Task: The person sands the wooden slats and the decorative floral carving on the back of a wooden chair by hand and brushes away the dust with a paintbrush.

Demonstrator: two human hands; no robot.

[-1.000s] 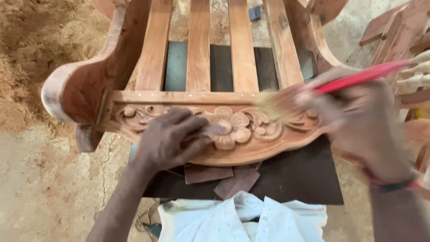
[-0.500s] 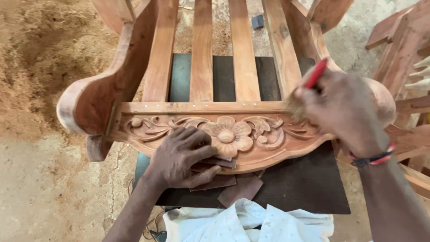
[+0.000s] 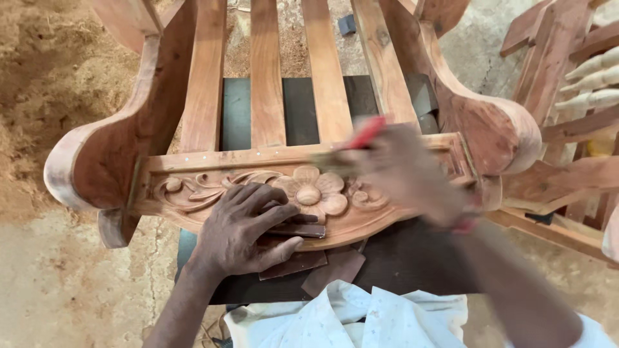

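A reddish wooden chair frame (image 3: 193,109) lies on a dark work surface (image 3: 400,264), its carved rail (image 3: 193,193) with a flower (image 3: 316,193) facing me. My left hand (image 3: 242,229) rests flat on the rail's lower edge, fingers spread over dark sandpaper pieces (image 3: 303,263). My right hand (image 3: 403,171), blurred by motion, grips a red-handled brush (image 3: 361,136) whose bristles sit just above the carved flower.
Sawdust covers the ground at the upper left. More wooden chair parts (image 3: 567,77) with pale turned spindles (image 3: 593,80) stand at the right. A white cloth (image 3: 342,316) lies at the bottom centre. The concrete floor (image 3: 71,283) shows at the lower left.
My right hand has swept the brush leftward along the rail, from its right end to the flower. The left hand has stayed on the rail's lower edge.
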